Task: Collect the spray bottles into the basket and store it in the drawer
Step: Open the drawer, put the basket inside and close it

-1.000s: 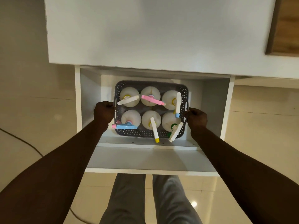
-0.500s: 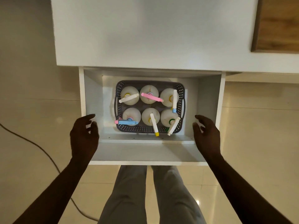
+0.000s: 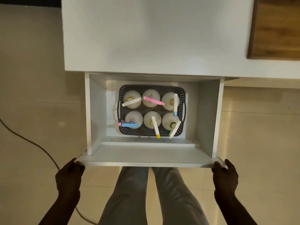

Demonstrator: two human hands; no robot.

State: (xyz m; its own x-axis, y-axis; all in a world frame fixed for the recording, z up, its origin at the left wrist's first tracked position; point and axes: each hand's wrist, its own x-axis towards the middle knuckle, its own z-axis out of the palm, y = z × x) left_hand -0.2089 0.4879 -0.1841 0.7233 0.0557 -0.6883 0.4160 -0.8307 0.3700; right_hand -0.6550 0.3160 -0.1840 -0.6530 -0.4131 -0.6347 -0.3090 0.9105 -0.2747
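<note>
A dark grey perforated basket point(image 3: 151, 88) sits on the floor of the open white drawer point(image 3: 146, 154). Several white spray bottles point(image 3: 151, 98) stand in it, with white, pink and blue nozzles. My left hand point(image 3: 69, 175) grips the left corner of the drawer's front panel. At the right corner of that panel, my right hand point(image 3: 225, 176) grips it the same way. Both hands are well clear of the basket.
The white cabinet top point(image 3: 155, 34) overhangs the drawer's back. A wooden panel point(image 3: 276, 26) lies at the upper right. A dark cable point(image 3: 32, 143) runs across the tiled floor on the left. My legs point(image 3: 151, 195) stand below the drawer front.
Both hands let go of the basket handles, drew back out of the drawer, and now hold the two corners of the drawer front. The basket stays in the drawer.
</note>
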